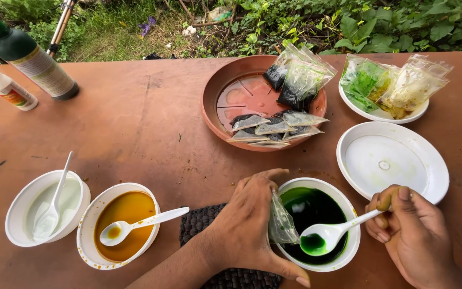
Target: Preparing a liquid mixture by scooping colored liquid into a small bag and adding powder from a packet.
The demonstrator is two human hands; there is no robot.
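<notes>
My left hand (247,219) pinches a small clear plastic pouch (282,222) at the left rim of a white bowl (351,251) filled with dark green liquid. My right hand (410,230) grips a white plastic spoon (330,235) whose scoop holds bright green liquid just above the bowl's surface, next to the pouch. A dark woven mat (204,222) lies under my left wrist.
A brown dish (212,101) holds several dark filled pouches. A white plate (383,115) carries green and yellow pouches; another white plate (434,166) sits empty. Bowls of orange liquid (89,225) and white liquid (14,214) with spoons stand left. Two bottles (28,59) lie far left.
</notes>
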